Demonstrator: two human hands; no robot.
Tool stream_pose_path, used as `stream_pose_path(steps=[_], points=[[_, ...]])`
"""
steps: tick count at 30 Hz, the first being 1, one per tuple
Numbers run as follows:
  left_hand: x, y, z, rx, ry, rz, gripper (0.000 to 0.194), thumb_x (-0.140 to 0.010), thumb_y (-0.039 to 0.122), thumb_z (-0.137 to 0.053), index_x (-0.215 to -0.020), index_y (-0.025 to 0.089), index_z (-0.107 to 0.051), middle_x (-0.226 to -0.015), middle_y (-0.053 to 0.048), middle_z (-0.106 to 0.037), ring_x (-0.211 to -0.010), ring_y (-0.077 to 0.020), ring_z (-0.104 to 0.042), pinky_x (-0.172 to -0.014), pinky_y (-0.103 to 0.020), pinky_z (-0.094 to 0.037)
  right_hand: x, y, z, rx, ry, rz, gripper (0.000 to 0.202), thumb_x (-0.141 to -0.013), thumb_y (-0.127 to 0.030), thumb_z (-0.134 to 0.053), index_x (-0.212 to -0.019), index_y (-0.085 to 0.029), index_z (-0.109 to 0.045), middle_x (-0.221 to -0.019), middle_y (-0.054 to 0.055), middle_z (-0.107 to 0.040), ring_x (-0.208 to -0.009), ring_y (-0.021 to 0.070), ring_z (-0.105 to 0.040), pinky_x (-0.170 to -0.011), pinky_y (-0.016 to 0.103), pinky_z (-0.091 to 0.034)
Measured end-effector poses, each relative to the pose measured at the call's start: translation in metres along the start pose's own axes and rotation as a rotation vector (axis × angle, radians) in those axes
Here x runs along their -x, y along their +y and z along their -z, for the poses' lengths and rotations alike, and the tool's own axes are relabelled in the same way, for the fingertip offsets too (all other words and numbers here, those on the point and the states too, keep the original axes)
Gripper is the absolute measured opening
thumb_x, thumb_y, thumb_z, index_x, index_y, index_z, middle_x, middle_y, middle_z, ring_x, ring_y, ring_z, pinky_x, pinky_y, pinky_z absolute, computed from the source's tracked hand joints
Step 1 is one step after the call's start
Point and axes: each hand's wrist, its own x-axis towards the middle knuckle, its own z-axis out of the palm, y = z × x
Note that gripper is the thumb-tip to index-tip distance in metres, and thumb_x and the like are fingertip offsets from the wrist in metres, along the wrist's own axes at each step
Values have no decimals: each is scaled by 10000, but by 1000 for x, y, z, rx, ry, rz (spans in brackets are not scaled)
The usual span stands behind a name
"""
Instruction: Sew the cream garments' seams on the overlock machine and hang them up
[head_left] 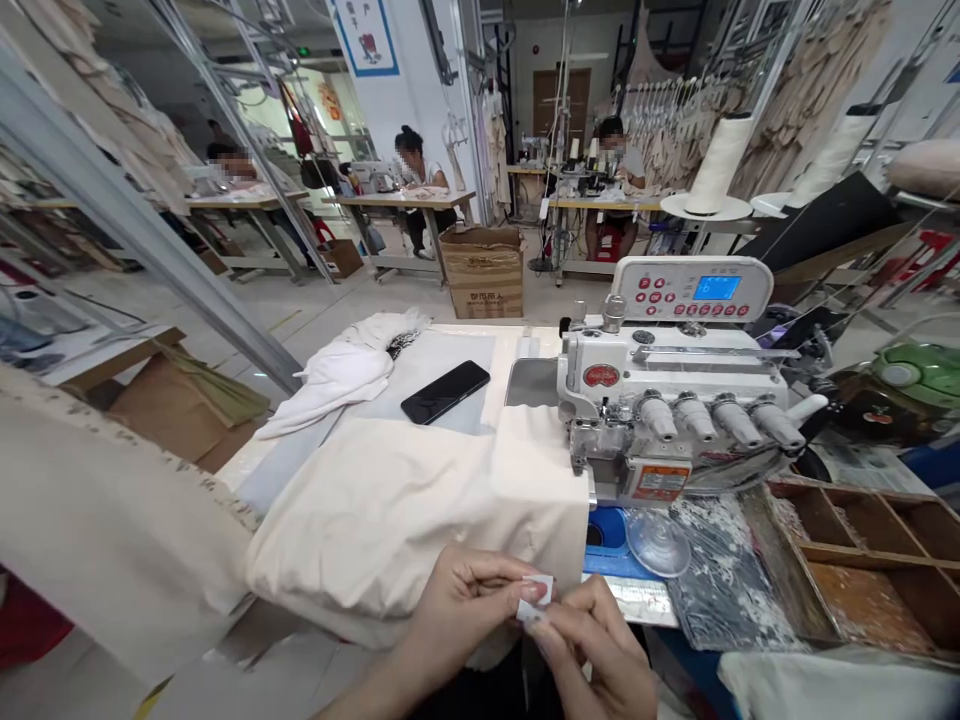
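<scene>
Near the bottom centre, my left hand pinches a small white label between thumb and fingers. Close beside it, my right hand is closed with its fingertips at the label's lower end. Both hands are in front of a cream fabric draped over the table and its front edge. The fabric reaches under the front of a white sewing machine on the right. A black phone lies behind the fabric, and a bunched white cloth is at its left.
A wooden tray with compartments is at the right, beside a clear round dish. A metal post slants across the left. A cardboard box stands beyond the table. Several people sit at machines in the background.
</scene>
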Motion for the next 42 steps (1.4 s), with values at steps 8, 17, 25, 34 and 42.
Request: stream_pose_path(steps=[8,17,25,34,42], points=[[14,1,5,-4,-50,-30,447,-787,545,-715,-979,158,-832,-900,-126,-795,-779,-218,-718,-732,-268,-581,-13,-5,10,-69,-28,-249,174,-937,-252,-657,-800,-234,-764,-696,-21,-510,-586,119,-458,-521,246,-344],[15,9,1,-33,-117,2,482,-786,558,-724,-1020,147,-822,-815,-109,-775,-756,-218,-707,-766,-291,-577,-11,-5,9,-102,-32,-309,195,-931,-248,-659,-750,-226,-729,-692,-23,-505,-608,120,-470,-543,242,-345],[17,7,-1,-108,-95,-22,445,-826,541,-691,-978,144,-826,-789,-101,-771,-765,-230,-708,-729,-290,-568,-5,1,8,-160,-28,-347,251,-948,-327,-654,-745,-209,-743,-688,-10,-506,-588,124,-467,-514,253,-335],[21,18,0,-556,-20,-410,346,-969,334,-523,-741,164,-718,-641,-34,-660,-588,-118,-585,-578,-190,-435,-16,0,19,-47,-84,-272,69,-878,-250,-737,-856,-208,-686,-758,-20,-541,-548,98,-440,-425,196,-336],[9,-3,-3,-232,78,-145,374,-813,500,-733,-717,143,-681,-585,-1,-570,-509,-94,-500,-468,-172,-368,-16,-2,15,-112,-32,-273,197,-948,-248,-645,-759,-198,-659,-732,-15,-554,-566,105,-447,-487,228,-337]])
